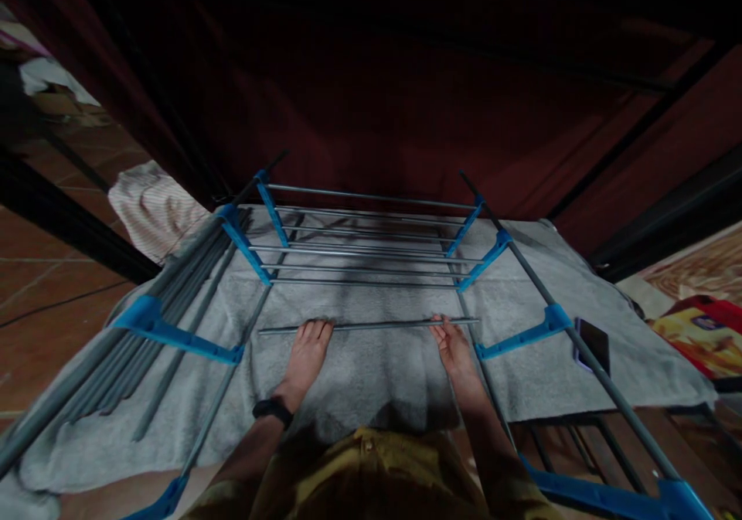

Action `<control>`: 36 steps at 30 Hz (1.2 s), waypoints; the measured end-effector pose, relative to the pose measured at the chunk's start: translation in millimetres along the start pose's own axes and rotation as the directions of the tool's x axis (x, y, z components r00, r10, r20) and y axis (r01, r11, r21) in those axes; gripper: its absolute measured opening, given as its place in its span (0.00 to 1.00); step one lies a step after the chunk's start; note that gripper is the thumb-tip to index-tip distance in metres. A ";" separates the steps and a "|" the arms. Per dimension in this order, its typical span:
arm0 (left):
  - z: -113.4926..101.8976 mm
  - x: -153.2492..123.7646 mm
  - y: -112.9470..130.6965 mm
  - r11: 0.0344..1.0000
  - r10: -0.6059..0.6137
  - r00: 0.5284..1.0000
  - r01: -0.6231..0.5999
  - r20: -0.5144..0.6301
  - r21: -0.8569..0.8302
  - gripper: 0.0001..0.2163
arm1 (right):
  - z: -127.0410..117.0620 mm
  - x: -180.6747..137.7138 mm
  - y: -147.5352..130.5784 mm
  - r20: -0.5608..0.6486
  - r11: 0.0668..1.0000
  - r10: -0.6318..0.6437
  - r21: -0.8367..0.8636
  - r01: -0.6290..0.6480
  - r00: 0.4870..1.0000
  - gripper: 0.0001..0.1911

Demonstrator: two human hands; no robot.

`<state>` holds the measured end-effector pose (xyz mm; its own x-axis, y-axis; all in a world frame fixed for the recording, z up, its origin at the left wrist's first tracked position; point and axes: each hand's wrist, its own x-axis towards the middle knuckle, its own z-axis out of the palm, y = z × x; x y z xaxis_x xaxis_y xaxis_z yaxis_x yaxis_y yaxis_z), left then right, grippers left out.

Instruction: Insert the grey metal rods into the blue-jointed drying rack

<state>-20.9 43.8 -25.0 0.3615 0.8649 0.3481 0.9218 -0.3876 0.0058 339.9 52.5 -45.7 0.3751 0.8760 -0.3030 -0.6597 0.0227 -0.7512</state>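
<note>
A thin grey metal rod (382, 324) lies crosswise between the two sides of a rack frame, held at both ends. My left hand (314, 340) closes over its left part, palm down, a dark band on the wrist. Near the rod's right end, my right hand (450, 342) pinches it between thumb and fingers. Blue plastic brackets stand at each side: the near left bracket (185, 338) and the near right bracket (525, 333) have no rod between them. Farther off, several crossbars (371, 255) span the far brackets.
Several loose grey tubes (174, 304) lie along the left on a grey cloth (371, 381). A phone (592, 346) rests beyond the right frame tube. A dark red panel (371, 118) rises behind. A red and yellow package (701, 334) is at far right, a striped cloth (154, 207) at left.
</note>
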 end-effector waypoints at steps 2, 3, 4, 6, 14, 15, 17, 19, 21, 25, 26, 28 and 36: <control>-0.6 -0.1 0.7 1.000 0.003 1.000 -0.003 0.005 0.007 0.17 | -0.4 0.8 0.5 -0.015 1.000 0.006 -0.001 -0.006 1.000 0.07; -1.1 -0.1 1.2 1.000 0.005 1.000 -0.005 0.008 0.009 0.16 | -0.8 1.1 0.8 -0.018 1.000 0.007 0.002 -0.007 1.000 0.07; -1.7 -0.2 1.9 1.000 0.005 1.000 -0.005 0.011 0.010 0.16 | -1.4 1.3 1.2 -0.016 1.000 0.008 0.005 -0.008 1.000 0.07; -3.3 -0.3 3.6 1.000 0.002 1.000 -0.002 0.019 0.012 0.15 | -2.9 1.5 2.0 -0.011 1.000 0.002 0.005 -0.002 1.000 0.07; -10.4 0.1 10.1 0.997 0.002 0.997 -0.008 0.079 0.074 0.15 | -4.9 1.3 2.4 -0.019 1.000 -0.024 -0.021 0.023 1.000 0.08; -11.0 0.2 10.5 0.997 0.005 0.997 -0.012 0.082 0.081 0.15 | -4.1 0.9 1.9 -0.020 0.999 -0.026 -0.020 0.026 0.999 0.08; -11.5 0.2 11.0 0.996 0.010 0.996 -0.018 0.085 0.088 0.15 | -2.3 0.1 0.9 -0.019 0.999 -0.028 -0.022 0.027 0.999 0.08; -11.3 0.4 11.1 0.996 0.011 0.996 -0.019 0.088 0.088 0.14 | -0.6 -0.7 -0.5 -0.015 0.999 -0.025 -0.032 0.024 1.000 0.07; -10.6 0.6 11.2 0.996 0.011 0.996 -0.019 0.093 0.086 0.14 | 1.0 -1.8 -2.2 -0.008 0.998 -0.021 -0.057 0.020 1.000 0.07; -9.6 1.3 11.8 0.997 0.010 0.995 -0.018 0.101 0.076 0.15 | 4.5 -6.5 -6.4 0.008 0.992 0.001 -0.128 0.000 1.000 0.07; -9.7 1.4 12.1 0.997 0.011 0.995 -0.019 0.103 0.073 0.15 | 5.3 -8.0 -7.3 0.005 0.990 0.005 -0.139 -0.004 1.000 0.06; -10.1 1.6 12.7 0.997 0.015 0.994 -0.023 0.111 0.068 0.17 | 6.9 -10.2 -8.7 -0.011 0.989 0.009 -0.149 -0.010 1.000 0.01; -15.5 2.2 14.7 0.998 0.051 0.987 -0.056 0.150 0.028 0.19 | 11.6 -9.8 -9.2 -0.052 0.991 0.008 -0.136 -0.015 0.999 0.06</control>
<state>-8.7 35.1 -9.7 0.4247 0.8821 0.2039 0.9038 -0.4261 -0.0394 334.7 49.3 -29.0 0.4032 0.8498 -0.3395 -0.5708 -0.0564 -0.8191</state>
